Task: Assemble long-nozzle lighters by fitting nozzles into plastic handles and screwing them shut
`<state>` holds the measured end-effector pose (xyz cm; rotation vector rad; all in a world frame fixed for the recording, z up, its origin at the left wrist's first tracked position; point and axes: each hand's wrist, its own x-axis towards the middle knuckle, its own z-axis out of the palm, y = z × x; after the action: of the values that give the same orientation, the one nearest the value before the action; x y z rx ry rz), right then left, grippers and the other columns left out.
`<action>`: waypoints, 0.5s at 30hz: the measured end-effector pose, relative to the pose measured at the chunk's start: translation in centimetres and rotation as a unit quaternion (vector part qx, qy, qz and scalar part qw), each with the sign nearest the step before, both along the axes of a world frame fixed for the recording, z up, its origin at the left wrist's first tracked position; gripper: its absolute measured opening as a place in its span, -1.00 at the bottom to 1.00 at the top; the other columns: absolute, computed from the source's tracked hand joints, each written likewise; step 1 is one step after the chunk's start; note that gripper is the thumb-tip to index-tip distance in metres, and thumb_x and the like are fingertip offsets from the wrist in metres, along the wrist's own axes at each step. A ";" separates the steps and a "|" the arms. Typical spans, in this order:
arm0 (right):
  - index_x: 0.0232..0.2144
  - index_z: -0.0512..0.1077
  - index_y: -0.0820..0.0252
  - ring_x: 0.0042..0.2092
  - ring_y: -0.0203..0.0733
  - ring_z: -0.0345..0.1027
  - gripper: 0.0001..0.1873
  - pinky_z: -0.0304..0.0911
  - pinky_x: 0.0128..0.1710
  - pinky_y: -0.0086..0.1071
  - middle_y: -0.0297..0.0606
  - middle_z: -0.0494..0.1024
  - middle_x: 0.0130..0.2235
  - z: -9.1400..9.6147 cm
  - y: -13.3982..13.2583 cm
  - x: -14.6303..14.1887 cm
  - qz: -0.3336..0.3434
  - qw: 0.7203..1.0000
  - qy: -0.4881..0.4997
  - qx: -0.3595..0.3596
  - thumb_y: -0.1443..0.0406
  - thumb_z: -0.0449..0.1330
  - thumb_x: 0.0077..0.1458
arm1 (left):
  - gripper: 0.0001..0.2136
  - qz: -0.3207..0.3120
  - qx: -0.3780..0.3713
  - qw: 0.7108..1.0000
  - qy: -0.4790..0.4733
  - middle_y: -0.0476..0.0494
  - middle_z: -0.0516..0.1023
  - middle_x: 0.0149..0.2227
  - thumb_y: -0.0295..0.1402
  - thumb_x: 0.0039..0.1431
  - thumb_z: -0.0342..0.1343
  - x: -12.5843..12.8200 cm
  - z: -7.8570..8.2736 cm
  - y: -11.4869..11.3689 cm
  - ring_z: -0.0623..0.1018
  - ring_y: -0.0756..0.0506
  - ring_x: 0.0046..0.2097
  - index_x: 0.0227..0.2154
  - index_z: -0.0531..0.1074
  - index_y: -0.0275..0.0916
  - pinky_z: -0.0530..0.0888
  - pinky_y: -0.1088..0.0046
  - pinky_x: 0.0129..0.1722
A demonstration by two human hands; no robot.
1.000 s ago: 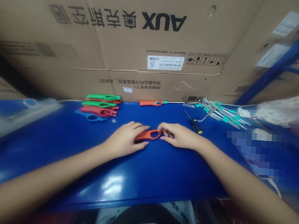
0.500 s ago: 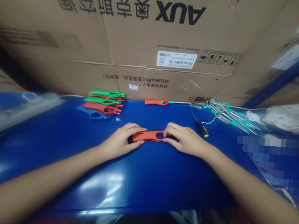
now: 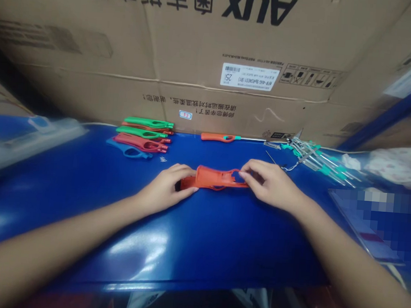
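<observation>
My left hand (image 3: 163,187) is closed on the left end of one orange lighter-casing half (image 3: 188,182), low over the blue table. A second orange lighter-casing half (image 3: 213,178) is tilted with its hollow inside showing, overlapping the first. My right hand (image 3: 272,185) pinches that second half at its looped right end. Beyond my right hand lies a screwdriver (image 3: 271,156); only its thin shaft shows clearly, and its handle is hidden behind the hand.
Several green, red and blue lighter casings (image 3: 140,142) lie at the back left, near small metal screws (image 3: 163,159). An assembled orange lighter (image 3: 216,137) rests by the cardboard box (image 3: 185,52). Metal lighter rods with teal parts (image 3: 320,163) are heaped at the back right.
The orange casing, closed together before, is now parted into two halves. My right hand has moved right and slightly up with one half, covering the screwdriver's handle.
</observation>
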<state>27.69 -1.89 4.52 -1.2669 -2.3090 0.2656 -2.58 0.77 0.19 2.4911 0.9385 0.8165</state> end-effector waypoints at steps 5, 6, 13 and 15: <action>-0.41 0.38 0.16 -0.39 -0.28 0.30 -0.80 0.07 -0.38 -0.40 -0.34 0.50 -0.39 0.5 -1.3 -1.2 0.075 0.989 -0.090 -0.089 0.26 0.11 0.29 | -0.72 0.001 0.003 1.000 0.009 -0.13 0.64 -0.07 -0.24 0.26 0.23 0.0 0.0 0.1 0.52 -0.16 -0.08 -0.01 0.53 -0.19 0.45 0.24 -0.04; -0.42 0.36 0.15 -0.39 -0.29 0.28 -0.79 0.04 -0.40 -0.40 -0.35 0.50 -0.40 0.4 -1.5 -1.6 0.071 0.987 -0.109 -0.094 0.26 0.11 0.28 | -0.71 0.003 0.004 1.000 0.012 -0.12 0.64 -0.07 -0.23 0.24 0.25 0.0 0.0 0.1 0.52 -0.16 -0.09 -0.02 0.54 -0.18 0.44 0.24 -0.05; -0.51 0.25 0.15 -0.48 -0.31 0.14 -0.70 -0.10 -0.47 -0.39 -0.41 0.42 -0.50 -0.7 -1.5 -2.7 0.039 0.983 -0.155 -0.086 0.21 0.16 0.24 | -0.68 0.003 -0.012 1.000 -0.023 -0.15 0.65 -0.07 -0.17 0.23 0.26 0.1 0.0 0.3 0.55 -0.12 -0.14 -0.03 0.55 -0.20 0.46 0.30 -0.09; -0.50 0.28 0.14 -0.47 -0.31 0.18 -0.70 -0.08 -0.46 -0.39 -0.40 0.45 -0.48 -0.9 -1.3 -2.4 0.027 0.984 -0.155 -0.085 0.20 0.17 0.25 | -0.72 0.008 -0.001 1.000 -0.024 -0.16 0.64 -0.07 -0.18 0.29 0.19 0.1 0.4 0.1 0.55 -0.12 -0.13 -0.04 0.56 -0.21 0.45 0.29 -0.06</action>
<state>25.24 -3.23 3.64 -1.4169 -2.6345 0.3079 -2.45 0.87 0.55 2.4535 0.9449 0.8762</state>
